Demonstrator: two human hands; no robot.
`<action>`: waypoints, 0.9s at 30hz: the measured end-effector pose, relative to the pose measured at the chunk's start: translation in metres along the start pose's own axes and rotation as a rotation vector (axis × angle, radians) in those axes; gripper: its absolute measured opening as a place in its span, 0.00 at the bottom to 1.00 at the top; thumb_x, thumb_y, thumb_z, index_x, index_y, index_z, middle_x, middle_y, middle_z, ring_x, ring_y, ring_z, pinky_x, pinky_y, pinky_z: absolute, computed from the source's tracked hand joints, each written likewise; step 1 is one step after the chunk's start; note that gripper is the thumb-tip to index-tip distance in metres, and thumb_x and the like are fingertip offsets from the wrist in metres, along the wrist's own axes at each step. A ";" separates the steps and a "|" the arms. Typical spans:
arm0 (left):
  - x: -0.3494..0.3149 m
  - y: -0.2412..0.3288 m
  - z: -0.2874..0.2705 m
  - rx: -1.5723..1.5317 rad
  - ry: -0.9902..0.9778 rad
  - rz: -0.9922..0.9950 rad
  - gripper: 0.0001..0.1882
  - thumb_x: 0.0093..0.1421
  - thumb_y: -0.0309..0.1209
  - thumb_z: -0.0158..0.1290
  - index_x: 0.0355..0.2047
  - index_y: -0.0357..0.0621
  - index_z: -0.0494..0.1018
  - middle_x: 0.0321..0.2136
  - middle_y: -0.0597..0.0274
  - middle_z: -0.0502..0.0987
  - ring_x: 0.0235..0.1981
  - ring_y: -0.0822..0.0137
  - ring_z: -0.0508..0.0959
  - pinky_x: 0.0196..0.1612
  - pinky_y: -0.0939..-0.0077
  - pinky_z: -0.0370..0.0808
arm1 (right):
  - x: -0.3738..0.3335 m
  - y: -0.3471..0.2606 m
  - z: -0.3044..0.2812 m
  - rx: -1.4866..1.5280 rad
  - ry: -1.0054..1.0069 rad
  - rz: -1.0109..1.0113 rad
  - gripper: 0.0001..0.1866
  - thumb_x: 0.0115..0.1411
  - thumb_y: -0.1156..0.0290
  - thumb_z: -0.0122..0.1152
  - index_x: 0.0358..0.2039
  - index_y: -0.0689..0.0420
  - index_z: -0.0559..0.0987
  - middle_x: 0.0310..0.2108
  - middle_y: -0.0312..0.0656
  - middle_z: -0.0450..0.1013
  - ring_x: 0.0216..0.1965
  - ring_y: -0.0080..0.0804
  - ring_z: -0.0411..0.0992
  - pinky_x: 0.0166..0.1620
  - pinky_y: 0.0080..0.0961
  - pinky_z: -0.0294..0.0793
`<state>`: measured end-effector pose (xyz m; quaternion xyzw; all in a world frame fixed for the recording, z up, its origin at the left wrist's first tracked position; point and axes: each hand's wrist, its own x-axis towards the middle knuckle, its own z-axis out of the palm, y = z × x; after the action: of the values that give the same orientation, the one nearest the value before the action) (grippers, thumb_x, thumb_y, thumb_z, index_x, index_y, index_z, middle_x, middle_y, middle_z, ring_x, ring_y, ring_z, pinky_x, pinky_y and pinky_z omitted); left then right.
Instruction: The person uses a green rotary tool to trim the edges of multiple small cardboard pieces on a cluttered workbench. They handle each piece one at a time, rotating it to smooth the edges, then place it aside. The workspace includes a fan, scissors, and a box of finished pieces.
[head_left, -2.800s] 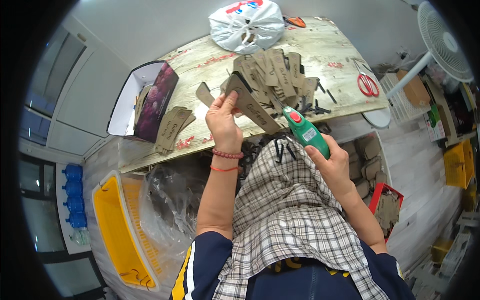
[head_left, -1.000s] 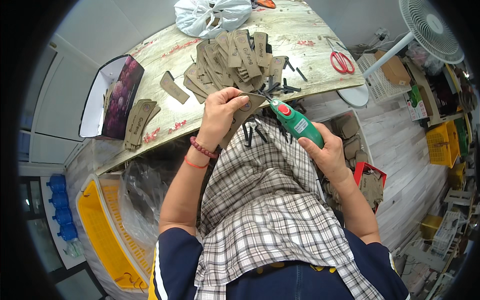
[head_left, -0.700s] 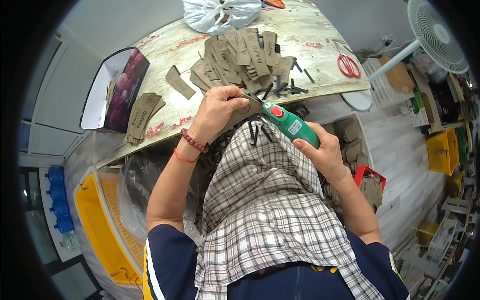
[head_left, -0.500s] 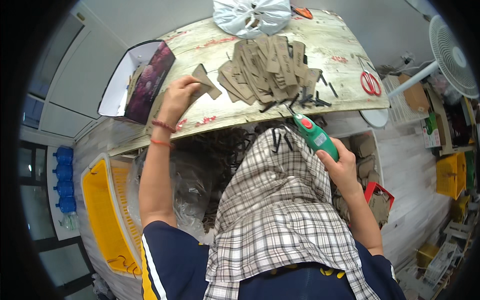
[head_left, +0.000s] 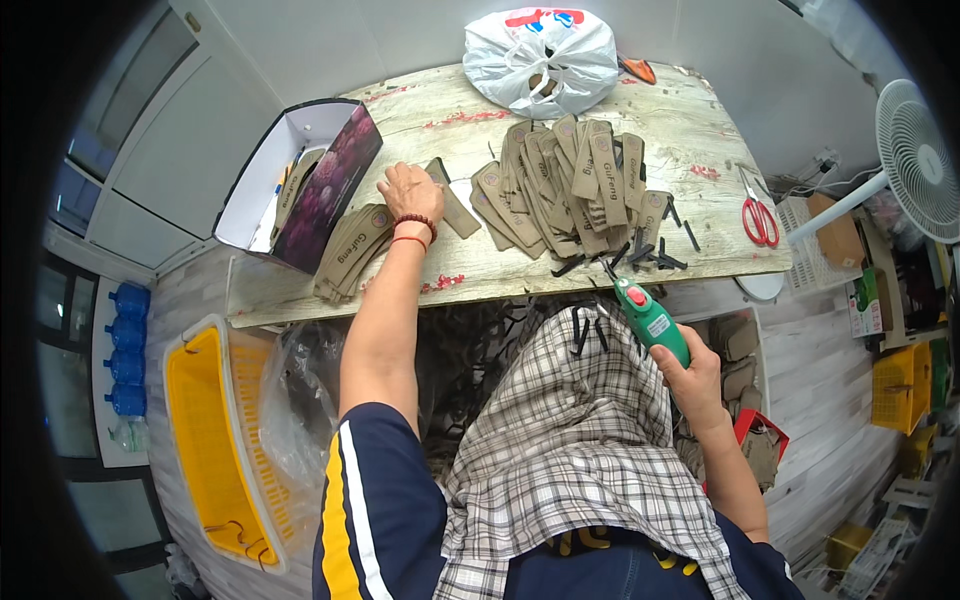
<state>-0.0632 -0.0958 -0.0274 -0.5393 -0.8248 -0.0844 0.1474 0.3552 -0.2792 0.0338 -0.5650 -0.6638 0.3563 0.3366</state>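
Head view: right hand (head_left: 697, 375) at 4 o'clock, fingers clamped on green handheld tool (head_left: 655, 326), 3 o'clock. Left hand (head_left: 408, 190) at 11 o'clock, fingers apart, beside loose tan strip (head_left: 460, 212); contact unclear. Strip heap (head_left: 600, 190) on worktop (head_left: 685, 115), 1 o'clock.

Light: bright, even — dim under table (head_left: 725, 222) | edges bent, corners black | mostly sharp

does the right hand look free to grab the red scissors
Probably not: the right hand is wrapped around the green tool, though the red scissors lie uncovered near the right edge of the table.
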 end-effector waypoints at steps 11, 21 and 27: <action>-0.079 0.060 -0.104 -1.912 0.024 -0.204 0.04 0.57 0.21 0.57 0.33 0.34 0.78 0.26 0.68 0.79 0.26 0.81 0.72 0.30 0.85 0.66 | 0.014 -0.039 0.012 0.097 0.070 -0.053 0.19 0.58 0.59 0.65 0.42 0.60 0.77 0.23 0.40 0.75 0.24 0.25 0.72 0.29 0.24 0.71; -0.154 0.156 -0.130 -2.151 -0.167 -0.365 0.03 0.58 0.23 0.57 0.32 0.36 0.77 0.27 0.64 0.80 0.24 0.78 0.75 0.30 0.85 0.70 | -0.003 -0.024 -0.004 0.175 0.092 0.006 0.24 0.57 0.54 0.66 0.43 0.61 0.77 0.24 0.40 0.76 0.25 0.23 0.73 0.29 0.23 0.72; -0.166 0.177 -0.124 -2.236 -0.254 -0.407 0.02 0.58 0.23 0.57 0.31 0.38 0.76 0.26 0.65 0.80 0.24 0.78 0.76 0.29 0.85 0.71 | -0.012 -0.011 -0.011 0.179 0.141 0.005 0.23 0.57 0.54 0.65 0.43 0.61 0.77 0.24 0.40 0.75 0.25 0.23 0.73 0.30 0.23 0.72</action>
<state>0.1803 -0.2049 0.0308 -0.2296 -0.3690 -0.7383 -0.5158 0.3603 -0.2911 0.0487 -0.5578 -0.6027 0.3743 0.4307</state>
